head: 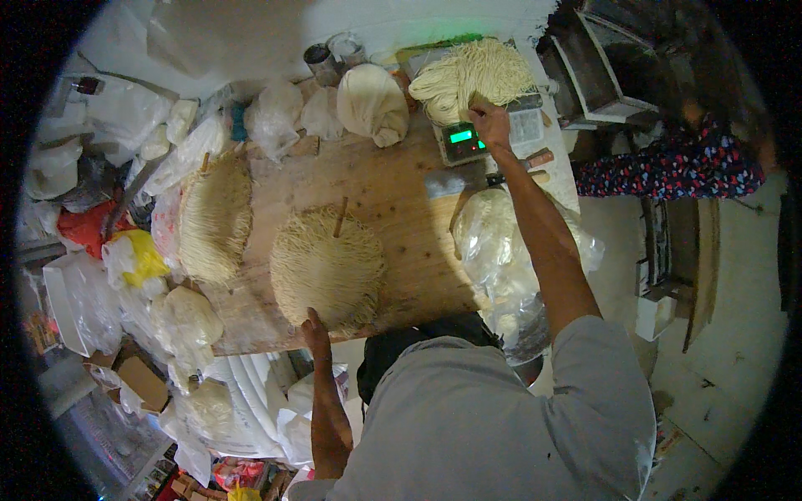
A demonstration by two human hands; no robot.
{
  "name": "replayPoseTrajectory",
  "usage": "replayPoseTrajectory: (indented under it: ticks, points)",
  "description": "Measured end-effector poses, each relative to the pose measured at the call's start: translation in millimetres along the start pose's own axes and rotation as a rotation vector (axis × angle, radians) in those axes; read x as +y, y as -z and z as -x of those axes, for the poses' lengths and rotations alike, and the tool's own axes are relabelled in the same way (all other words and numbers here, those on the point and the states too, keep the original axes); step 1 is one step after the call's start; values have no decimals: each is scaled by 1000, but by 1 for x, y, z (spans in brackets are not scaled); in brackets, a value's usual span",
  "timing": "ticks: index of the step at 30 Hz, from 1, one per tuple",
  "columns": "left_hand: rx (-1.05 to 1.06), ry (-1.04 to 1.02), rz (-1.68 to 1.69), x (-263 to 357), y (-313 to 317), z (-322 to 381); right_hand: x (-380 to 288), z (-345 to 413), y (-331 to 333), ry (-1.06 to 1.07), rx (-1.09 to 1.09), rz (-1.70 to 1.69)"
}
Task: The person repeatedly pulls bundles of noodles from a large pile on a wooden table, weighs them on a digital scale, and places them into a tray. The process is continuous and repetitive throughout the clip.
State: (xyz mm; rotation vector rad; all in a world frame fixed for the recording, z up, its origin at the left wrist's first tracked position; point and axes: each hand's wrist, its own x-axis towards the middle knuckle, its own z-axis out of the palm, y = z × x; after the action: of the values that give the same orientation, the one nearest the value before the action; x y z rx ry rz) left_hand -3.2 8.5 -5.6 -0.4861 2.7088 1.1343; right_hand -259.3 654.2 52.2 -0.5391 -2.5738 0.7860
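Observation:
My right hand (491, 123) reaches to the far right of the board, fingers bent at the near end of a heap of pale noodles (479, 72). Strands run down to those fingertips. The noodles lie on a digital kitchen scale (462, 150) with a lit green display. At the near edge of the wooden board (413, 250), my left hand (316, 332) touches the lower side of a rounded noodle bundle (329, 269). A thin stick (341, 217) pokes from that bundle. What the left fingers do underneath is hidden. Another noodle bundle (215, 222) with a stick lies further left.
Knives (517, 170) lie below the scale. Clear plastic bags (501, 232) bulge at the board's right. A cloth-covered round bundle (373, 103) and metal cans (321, 62) stand at the back. Bags crowd the left. A person in patterned clothing (673, 164) is at right.

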Motion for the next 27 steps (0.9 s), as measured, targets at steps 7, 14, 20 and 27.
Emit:
replayPoseTrajectory:
  ticks: [7, 14, 20, 27]
  points:
    - [42, -114, -63, -17, -4, -3, -17, 19, 16, 85, 71, -385]
    - [80, -138, 27, -15, -9, -2, -42, 61, 45, 315, 37, -112]
    - [39, -106, 36, -19, -2, 1, -99, 157, 74, 590, -174, -218]
    - [-69, 74, 124, 20, 8, 1, -90, 294, 16, -126, -527, -461]
